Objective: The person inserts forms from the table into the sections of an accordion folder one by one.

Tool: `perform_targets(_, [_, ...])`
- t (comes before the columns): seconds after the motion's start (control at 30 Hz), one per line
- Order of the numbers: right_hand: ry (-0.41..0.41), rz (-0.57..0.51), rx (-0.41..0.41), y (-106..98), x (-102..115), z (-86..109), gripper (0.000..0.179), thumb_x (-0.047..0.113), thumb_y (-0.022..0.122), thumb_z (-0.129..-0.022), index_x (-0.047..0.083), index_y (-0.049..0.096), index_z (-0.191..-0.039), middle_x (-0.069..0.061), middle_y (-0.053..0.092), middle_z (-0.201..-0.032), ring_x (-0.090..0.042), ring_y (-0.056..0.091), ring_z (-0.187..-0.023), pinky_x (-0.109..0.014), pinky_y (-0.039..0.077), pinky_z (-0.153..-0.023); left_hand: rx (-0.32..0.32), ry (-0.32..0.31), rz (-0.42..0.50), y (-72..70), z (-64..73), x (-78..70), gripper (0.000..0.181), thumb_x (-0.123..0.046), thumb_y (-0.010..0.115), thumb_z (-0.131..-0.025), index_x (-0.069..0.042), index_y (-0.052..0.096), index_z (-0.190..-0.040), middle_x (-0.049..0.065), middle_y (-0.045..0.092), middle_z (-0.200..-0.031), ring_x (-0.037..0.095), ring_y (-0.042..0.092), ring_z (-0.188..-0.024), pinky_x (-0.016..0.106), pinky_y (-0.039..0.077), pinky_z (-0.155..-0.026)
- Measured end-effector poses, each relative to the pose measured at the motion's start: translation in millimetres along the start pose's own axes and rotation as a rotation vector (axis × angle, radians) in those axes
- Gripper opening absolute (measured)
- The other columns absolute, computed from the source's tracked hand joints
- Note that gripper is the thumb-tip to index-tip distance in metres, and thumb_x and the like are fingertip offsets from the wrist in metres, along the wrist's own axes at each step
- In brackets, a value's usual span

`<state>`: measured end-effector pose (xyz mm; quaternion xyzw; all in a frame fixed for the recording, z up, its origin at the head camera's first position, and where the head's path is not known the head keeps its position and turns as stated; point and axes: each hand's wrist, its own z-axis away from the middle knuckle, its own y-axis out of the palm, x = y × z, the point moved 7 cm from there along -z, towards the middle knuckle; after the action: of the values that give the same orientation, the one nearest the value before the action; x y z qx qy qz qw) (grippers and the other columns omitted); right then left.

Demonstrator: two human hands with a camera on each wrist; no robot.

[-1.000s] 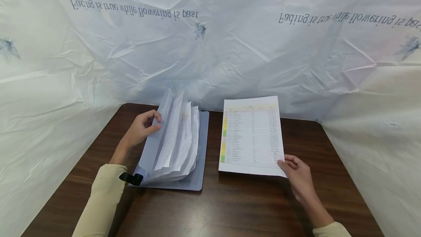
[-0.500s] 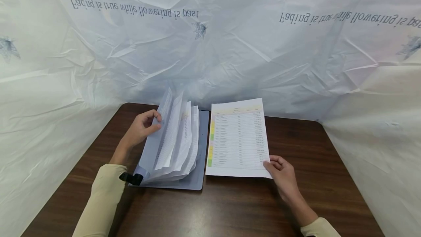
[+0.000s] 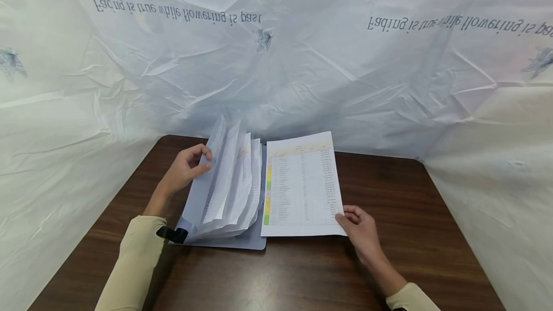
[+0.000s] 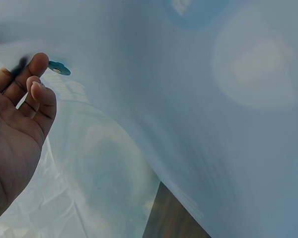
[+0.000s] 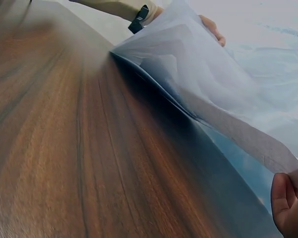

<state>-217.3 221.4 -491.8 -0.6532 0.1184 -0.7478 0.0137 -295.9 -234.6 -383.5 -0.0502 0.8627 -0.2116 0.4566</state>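
A blue-grey plastic folder (image 3: 255,241) lies on the left of the table, its cover raised. My left hand (image 3: 186,169) pinches that cover by its edge and holds it up. Several printed sheets (image 3: 235,196) fan out inside. In the left wrist view a teal button (image 4: 59,68) shows by the fingertips. My right hand (image 3: 360,232) grips a printed sheet (image 3: 302,186) by its lower right corner, thumb on top. This sheet has a table with yellow and green marks down its left side, and its left edge overlaps the folder's right side in the head view.
The dark brown wooden table (image 3: 302,277) has rounded far corners. White wrinkled sheeting (image 3: 302,71) with printed lettering rises behind it and along both sides. A black band (image 3: 173,234) is on the left wrist.
My right hand has moved left with the printed sheet, bringing it from apart from the folder to overlapping its right side. My left hand and the raised cover have stayed in place.
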Motion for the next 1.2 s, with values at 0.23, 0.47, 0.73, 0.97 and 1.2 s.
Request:
perform_targets(0.23, [-0.006,-0.013,-0.005,5.8,-2.2,-0.1,0.029,0.007,0.068,-0.097,-0.005,0.062,-0.122,-0.018,0.069,-0.104,-0.014,0.067,-0.082,-0.024,0.055,-0.07,0.001,0.001,0.002,0.5,-0.2,-1.0,0.011,-0.002,0.064,-0.093,-0.001,0.059,-0.103,0.008,0.056,-0.092,0.013,0.055,-0.072,0.026,0.045,-0.06])
perform_targets(0.47, [0.001,-0.015,0.002,14.7,-5.1,0.0,0.028,0.006,0.07,-0.095,-0.003,0.063,-0.121,-0.017,0.069,-0.103,-0.015,0.067,-0.082,-0.025,0.055,-0.069,-0.006,-0.004,-0.009,0.2,0.5,-0.6,0.011,-0.003,0.065,-0.093,-0.002,0.059,-0.103,0.008,0.056,-0.091,0.013,0.054,-0.073,0.026,0.044,-0.06])
perform_targets(0.73, [0.008,-0.052,0.008,26.3,-5.0,0.4,0.028,0.004,0.07,-0.094,-0.004,0.063,-0.12,-0.016,0.07,-0.102,-0.016,0.067,-0.081,-0.026,0.055,-0.069,-0.009,-0.009,-0.016,0.4,0.8,-1.3,0.011,-0.003,0.065,-0.093,-0.001,0.059,-0.103,0.008,0.056,-0.092,0.014,0.054,-0.074,0.026,0.045,-0.061])
perform_targets(0.97, [0.032,-0.076,0.035,38.2,-7.4,1.8,0.027,0.003,0.07,-0.094,-0.005,0.062,-0.119,-0.014,0.07,-0.098,-0.017,0.067,-0.083,-0.025,0.054,-0.069,-0.004,-0.005,-0.01,1.3,-0.2,-2.4,0.011,-0.003,0.064,-0.093,-0.001,0.059,-0.103,0.009,0.056,-0.092,0.014,0.056,-0.075,0.026,0.046,-0.062])
perform_targets(1.2, [0.034,-0.097,0.074,52.6,-9.4,5.3,0.028,0.003,0.072,-0.092,-0.004,0.063,-0.118,-0.016,0.07,-0.1,-0.02,0.067,-0.086,-0.027,0.055,-0.071,-0.001,0.001,-0.004,1.9,-1.0,-2.3,0.011,-0.002,0.064,-0.093,-0.002,0.059,-0.102,0.007,0.055,-0.09,0.013,0.054,-0.073,0.026,0.044,-0.06])
